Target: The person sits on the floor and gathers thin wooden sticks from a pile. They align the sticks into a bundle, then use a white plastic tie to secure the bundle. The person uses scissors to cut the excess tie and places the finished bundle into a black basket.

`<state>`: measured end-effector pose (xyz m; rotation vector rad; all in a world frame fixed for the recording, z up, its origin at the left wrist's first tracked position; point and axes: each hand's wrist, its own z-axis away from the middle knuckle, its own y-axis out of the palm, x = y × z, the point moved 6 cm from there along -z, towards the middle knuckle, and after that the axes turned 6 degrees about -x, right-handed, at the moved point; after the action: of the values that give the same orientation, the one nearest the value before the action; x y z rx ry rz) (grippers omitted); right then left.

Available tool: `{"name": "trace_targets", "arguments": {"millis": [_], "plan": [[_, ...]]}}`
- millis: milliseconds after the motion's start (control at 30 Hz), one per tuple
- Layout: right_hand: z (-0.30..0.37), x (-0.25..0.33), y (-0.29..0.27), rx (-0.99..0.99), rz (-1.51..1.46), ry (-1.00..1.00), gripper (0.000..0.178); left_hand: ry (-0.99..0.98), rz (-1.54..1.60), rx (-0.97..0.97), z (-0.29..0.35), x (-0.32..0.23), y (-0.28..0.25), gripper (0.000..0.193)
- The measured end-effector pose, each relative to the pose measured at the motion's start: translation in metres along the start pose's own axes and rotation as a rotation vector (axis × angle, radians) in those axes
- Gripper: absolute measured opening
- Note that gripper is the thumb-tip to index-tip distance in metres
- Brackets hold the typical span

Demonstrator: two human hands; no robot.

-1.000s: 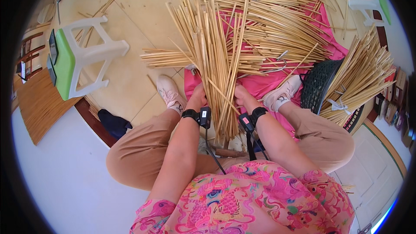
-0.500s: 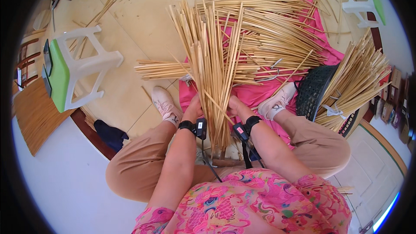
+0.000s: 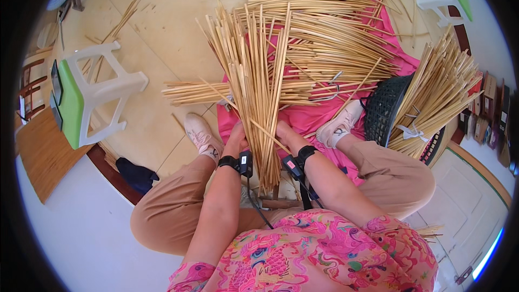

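Head view shows a loose bundle of sticks [image 3: 250,94] standing between the person's two hands — slender, straw-coloured rods, smooth and straight, fanning unevenly at the far end and gathering narrower toward the lap, with one stray rod slanting across the front. The left hand [image 3: 238,136] lies against its left side and the right hand [image 3: 283,132] against its right, both below the bundle's middle. The fingers pass behind the rods, so I cannot tell how tightly they close or whether they grasp it. Black straps with small boxes circle both wrists. Beyond the hands, another bundle [image 3: 181,93] lies crosswise, its middle masked by the held rods. It rests partly on a creased pink cloth [image 3: 305,119], which also carries a broad layered heap of rods [image 3: 340,35]. To the right, a dark openwork basket [image 3: 380,112] sits tilted beside a thick sheaf [image 3: 438,94] bound with a white strip [image 3: 410,132]; whether the sheaf stands inside it is hard to make out. Between the legs, a brown wooden piece [image 3: 280,204] is half hidden — its shape unclear. At left stands a green-topped plastic stool [image 3: 73,105].
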<state>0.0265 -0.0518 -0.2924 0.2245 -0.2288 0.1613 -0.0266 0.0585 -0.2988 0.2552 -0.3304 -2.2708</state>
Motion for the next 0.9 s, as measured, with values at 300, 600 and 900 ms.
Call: {"name": "trace_targets", "arguments": {"millis": [300,600,900], "plan": [[0.002,0.001,0.005,0.024,-0.003,-0.009,0.026,0.032,-0.036,-0.022,-0.009,-0.003,-0.009,0.03],[0.002,-0.006,-0.007,-0.027,-0.052,-0.011,0.025,-0.123,0.093,0.044,0.003,-0.001,0.002,0.036],[-0.006,-0.002,-0.007,-0.145,-0.177,-0.048,0.025,0.22,0.146,-0.198,-0.021,-0.01,-0.015,0.028]]}}
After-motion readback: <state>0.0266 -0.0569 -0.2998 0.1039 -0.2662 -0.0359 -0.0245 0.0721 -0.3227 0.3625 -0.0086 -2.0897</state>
